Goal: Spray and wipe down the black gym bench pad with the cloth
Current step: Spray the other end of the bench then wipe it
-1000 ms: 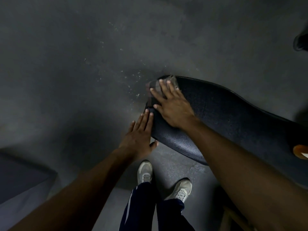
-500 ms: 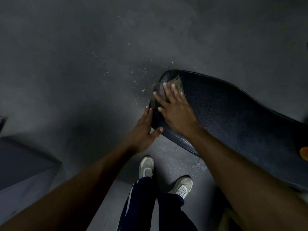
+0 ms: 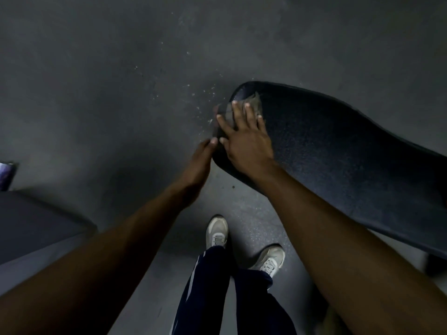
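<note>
The black bench pad runs from the centre of the view to the right edge. At its rounded left end my right hand lies flat, fingers spread, pressing a greyish cloth onto the pad. The cloth shows past my fingertips and hangs over the pad's left edge. My left hand is beside the pad's left end, seen edge-on, with its fingertips touching the pad's side and nothing in it. No spray bottle is in view.
Dark grey floor with pale specks near the pad's end lies all around. My two feet in pale sneakers stand below the pad. A dark padded block sits at the lower left.
My right hand with the cloth has stayed at the pad's left end, shifting slightly. My left hand has turned from flat against the pad's end to edge-on beside it.
</note>
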`<state>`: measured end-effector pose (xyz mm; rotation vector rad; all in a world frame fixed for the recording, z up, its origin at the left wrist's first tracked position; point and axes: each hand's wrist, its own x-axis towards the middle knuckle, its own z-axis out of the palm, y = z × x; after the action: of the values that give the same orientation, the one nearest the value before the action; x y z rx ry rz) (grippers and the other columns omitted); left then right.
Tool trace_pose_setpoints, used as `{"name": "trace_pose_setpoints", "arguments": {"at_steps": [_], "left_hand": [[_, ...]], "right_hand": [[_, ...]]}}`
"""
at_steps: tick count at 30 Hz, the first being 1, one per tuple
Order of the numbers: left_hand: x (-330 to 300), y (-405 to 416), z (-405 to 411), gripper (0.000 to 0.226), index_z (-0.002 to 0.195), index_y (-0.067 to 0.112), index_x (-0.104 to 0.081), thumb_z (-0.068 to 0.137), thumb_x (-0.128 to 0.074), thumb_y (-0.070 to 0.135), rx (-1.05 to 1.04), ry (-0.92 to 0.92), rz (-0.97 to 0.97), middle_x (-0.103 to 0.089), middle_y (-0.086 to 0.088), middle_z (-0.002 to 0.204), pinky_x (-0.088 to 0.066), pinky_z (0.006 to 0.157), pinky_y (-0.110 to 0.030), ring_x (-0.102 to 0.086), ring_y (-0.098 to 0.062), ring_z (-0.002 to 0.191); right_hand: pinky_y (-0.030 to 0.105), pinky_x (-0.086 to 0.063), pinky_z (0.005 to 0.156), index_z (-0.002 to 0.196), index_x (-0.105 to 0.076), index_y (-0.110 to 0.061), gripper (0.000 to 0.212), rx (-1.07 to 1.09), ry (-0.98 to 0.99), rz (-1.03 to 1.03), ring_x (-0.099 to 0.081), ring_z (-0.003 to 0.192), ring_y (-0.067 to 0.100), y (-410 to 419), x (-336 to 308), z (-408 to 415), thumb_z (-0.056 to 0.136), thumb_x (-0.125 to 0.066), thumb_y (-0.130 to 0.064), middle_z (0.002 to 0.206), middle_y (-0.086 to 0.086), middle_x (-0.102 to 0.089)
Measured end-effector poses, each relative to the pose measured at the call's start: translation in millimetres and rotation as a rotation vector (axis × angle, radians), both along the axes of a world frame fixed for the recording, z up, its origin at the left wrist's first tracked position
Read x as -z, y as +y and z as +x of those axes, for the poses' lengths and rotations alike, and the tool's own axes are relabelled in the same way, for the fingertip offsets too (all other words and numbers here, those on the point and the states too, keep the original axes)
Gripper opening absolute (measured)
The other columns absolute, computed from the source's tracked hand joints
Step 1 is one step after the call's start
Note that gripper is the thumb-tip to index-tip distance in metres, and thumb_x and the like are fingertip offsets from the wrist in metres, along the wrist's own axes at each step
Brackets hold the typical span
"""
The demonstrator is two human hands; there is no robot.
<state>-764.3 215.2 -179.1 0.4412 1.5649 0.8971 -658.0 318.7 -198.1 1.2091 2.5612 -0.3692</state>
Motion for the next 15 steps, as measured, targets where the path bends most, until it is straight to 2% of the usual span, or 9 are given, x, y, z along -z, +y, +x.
{"name": "trace_pose_setpoints", "arguments": {"at_steps": [1, 3, 4, 5, 7, 8, 9, 11, 15], "left_hand": [[-1, 0, -1, 0.053, 0.146, 0.035, -0.04, 0.101, -0.032, 0.062, -0.031, -0.018, -0.004, -0.04, 0.01, 0.155, -0.025, 0.117, -0.039, -0.042, -0.001, 0.13], [-6, 1, -2, 0.044, 0.129, 0.047, -0.051, 0.102, -0.022, 0.065, -0.034, -0.068, -0.015, -0.04, 0.004, 0.158, -0.017, 0.119, -0.044, -0.038, -0.006, 0.136], [-10, 3, -2, 0.043, 0.118, 0.049, -0.056, 0.102, -0.018, 0.063, -0.047, -0.084, -0.019, -0.044, 0.002, 0.155, -0.016, 0.119, -0.045, -0.04, -0.008, 0.135], [-10, 4, -3, 0.046, 0.116, 0.045, -0.058, 0.103, -0.016, 0.061, -0.069, -0.083, -0.028, -0.047, -0.002, 0.153, -0.017, 0.12, -0.045, -0.042, -0.011, 0.134], [-12, 8, -2, 0.055, 0.14, 0.029, -0.048, 0.105, -0.017, 0.058, -0.079, -0.037, -0.054, -0.042, -0.007, 0.155, -0.021, 0.12, -0.043, -0.04, -0.018, 0.139], [-14, 9, 0, 0.062, 0.15, 0.02, -0.039, 0.105, -0.017, 0.057, -0.042, -0.007, -0.06, -0.041, -0.005, 0.155, -0.026, 0.118, -0.037, -0.04, -0.016, 0.139], [-14, 9, 2, 0.063, 0.152, 0.016, -0.035, 0.106, -0.016, 0.054, 0.009, 0.027, -0.045, -0.044, 0.002, 0.149, -0.033, 0.112, -0.026, -0.046, -0.006, 0.132], [-14, 9, 9, 0.059, 0.149, 0.013, -0.041, 0.108, -0.016, 0.048, 0.113, 0.091, -0.002, -0.047, 0.012, 0.126, -0.041, 0.089, -0.008, -0.051, 0.015, 0.1], [-5, 5, 15, 0.047, 0.141, 0.017, -0.044, 0.108, -0.027, 0.046, 0.208, 0.189, 0.031, -0.055, 0.014, 0.118, -0.049, 0.083, -0.008, -0.055, 0.016, 0.095]], "right_hand": [[0.057, -0.005, 0.131, 0.168, -0.008, -0.033, 0.064, -0.024, -0.003, 0.01, 0.008, 0.163, 0.038, -5, 2, -2, 0.111, -0.034, -0.047, 0.177, 0.011, 0.011], [0.057, -0.004, 0.13, 0.168, -0.008, -0.034, 0.067, -0.092, 0.005, 0.034, 0.007, 0.163, 0.038, -24, 3, 7, 0.11, -0.038, -0.046, 0.177, 0.011, 0.01], [0.057, -0.004, 0.13, 0.168, -0.007, -0.034, 0.07, -0.132, 0.023, 0.041, 0.006, 0.163, 0.039, -37, 4, 16, 0.109, -0.043, -0.044, 0.177, 0.012, 0.009], [0.058, -0.005, 0.131, 0.168, -0.006, -0.034, 0.075, -0.167, 0.04, 0.046, 0.005, 0.163, 0.039, -51, 5, 28, 0.107, -0.049, -0.041, 0.177, 0.012, 0.008], [0.059, -0.011, 0.13, 0.168, -0.009, -0.032, 0.081, -0.221, 0.051, 0.056, 0.001, 0.163, 0.038, -76, 10, 57, 0.103, -0.057, -0.032, 0.178, 0.011, 0.005], [0.058, -0.013, 0.13, 0.168, -0.013, -0.032, 0.081, -0.231, 0.046, 0.067, -0.001, 0.164, 0.037, -87, 12, 73, 0.102, -0.059, -0.029, 0.178, 0.009, 0.004], [0.057, -0.015, 0.13, 0.167, -0.018, -0.032, 0.082, -0.227, 0.036, 0.077, -0.003, 0.164, 0.035, -96, 15, 91, 0.099, -0.062, -0.024, 0.178, 0.007, 0.003], [0.056, -0.018, 0.129, 0.166, -0.025, -0.035, 0.085, -0.189, 0.005, 0.083, -0.008, 0.164, 0.033, -107, 16, 126, 0.093, -0.065, -0.016, 0.178, 0.005, -0.001], [0.055, -0.014, 0.129, 0.167, -0.012, -0.039, 0.09, -0.13, -0.061, 0.104, -0.009, 0.163, 0.034, -114, 17, 169, 0.097, -0.067, -0.026, 0.177, 0.009, 0.001]]}}
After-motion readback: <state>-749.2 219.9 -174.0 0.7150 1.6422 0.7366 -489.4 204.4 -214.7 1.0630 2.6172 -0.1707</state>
